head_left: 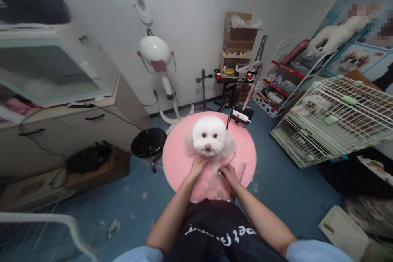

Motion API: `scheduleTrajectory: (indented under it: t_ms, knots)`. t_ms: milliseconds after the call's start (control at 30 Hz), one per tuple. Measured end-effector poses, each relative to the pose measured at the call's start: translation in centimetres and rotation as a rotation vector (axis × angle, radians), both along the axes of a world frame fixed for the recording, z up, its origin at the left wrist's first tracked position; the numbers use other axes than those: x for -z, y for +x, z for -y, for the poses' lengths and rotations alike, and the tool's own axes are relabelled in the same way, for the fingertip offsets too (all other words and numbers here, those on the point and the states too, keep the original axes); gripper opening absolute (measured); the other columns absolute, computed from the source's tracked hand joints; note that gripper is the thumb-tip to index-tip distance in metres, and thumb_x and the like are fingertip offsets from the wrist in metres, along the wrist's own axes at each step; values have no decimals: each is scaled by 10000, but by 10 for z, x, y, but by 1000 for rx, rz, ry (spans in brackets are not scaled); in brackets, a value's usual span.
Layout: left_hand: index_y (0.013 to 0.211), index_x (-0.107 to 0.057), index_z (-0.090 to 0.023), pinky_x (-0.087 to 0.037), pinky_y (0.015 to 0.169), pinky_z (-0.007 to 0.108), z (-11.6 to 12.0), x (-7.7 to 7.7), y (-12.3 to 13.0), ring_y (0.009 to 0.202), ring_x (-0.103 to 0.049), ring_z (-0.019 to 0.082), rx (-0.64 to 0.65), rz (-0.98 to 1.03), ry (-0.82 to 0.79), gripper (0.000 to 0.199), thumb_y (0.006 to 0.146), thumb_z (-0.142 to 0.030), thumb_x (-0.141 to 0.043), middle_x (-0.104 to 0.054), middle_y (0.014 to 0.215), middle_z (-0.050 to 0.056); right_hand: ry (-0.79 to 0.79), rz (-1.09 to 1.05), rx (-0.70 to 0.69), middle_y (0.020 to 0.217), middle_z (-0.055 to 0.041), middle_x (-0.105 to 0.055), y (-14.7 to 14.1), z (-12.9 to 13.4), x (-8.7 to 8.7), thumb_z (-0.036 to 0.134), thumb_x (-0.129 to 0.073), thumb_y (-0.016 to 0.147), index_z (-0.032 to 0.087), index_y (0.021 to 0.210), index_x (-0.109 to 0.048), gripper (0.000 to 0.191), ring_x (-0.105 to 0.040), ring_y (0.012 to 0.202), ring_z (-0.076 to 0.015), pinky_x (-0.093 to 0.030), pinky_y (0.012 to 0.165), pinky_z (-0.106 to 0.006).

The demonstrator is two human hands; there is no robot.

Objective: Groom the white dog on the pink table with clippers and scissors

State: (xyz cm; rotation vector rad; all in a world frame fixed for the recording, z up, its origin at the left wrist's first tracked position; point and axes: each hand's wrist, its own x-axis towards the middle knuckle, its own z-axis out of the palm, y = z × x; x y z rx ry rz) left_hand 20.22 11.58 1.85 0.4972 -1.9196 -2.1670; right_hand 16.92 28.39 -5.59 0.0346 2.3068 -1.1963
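While sitting toward twelve o'clock on pink table (pixel 176 155), facing camera: white dog (pixel 208 136), coat fluffy, head round, eyes dark. Counted: one dog on table, one purple comb (pixel 242 172) at four o'clock, one white bottle (pixel 241 116) at one. Left hand (pixel 199 166) at dog's seven o'clock, right hand (pixel 227 172) at five, fingers bent; cannot tell whether either pinching.

This seems to be a pet grooming shop. On the round pink surface (pixel 175 163) there are a white dog (pixel 208 137), a purple comb (pixel 242 172) and loose fur (pixel 220 193). Behind the surface stands a white dryer (pixel 154 50); to its right are wire cages (pixel 334 120) and a dog poster (pixel 351 60).
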Motion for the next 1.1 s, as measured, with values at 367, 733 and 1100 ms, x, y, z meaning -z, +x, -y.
scheduleTrajectory:
  t_ms: [367, 733, 1100]
  knots:
    - [463, -503, -162, -296, 506, 228, 23, 16, 15, 462, -409, 99, 244, 352, -157, 254, 545, -275, -714, -436, 426, -40, 583, 174, -29, 1127, -230, -661, 29, -63, 51, 333, -474, 892, 61, 1091, -603, 361, -644, 1077, -313, -484, 849, -365]
    - [521, -537, -154, -362, 520, 219, -8, -27, 6, 503, -448, 95, -222, -4, 207, 280, 546, -367, -716, -490, 482, -24, 9, -428, 153, 724, -44, -673, -14, 3, -9, 381, -398, 856, 167, 878, -646, 328, -630, 709, -198, -469, 619, -249]
    - [515, -496, -168, -328, 563, 245, -9, -15, -2, 578, -492, 149, -80, 297, -314, 294, 633, -347, -697, -517, 544, 23, 83, -395, -68, 707, -68, -669, -64, -37, -1, 388, -322, 906, 146, 1052, -614, 407, -639, 687, -201, -470, 607, -262]
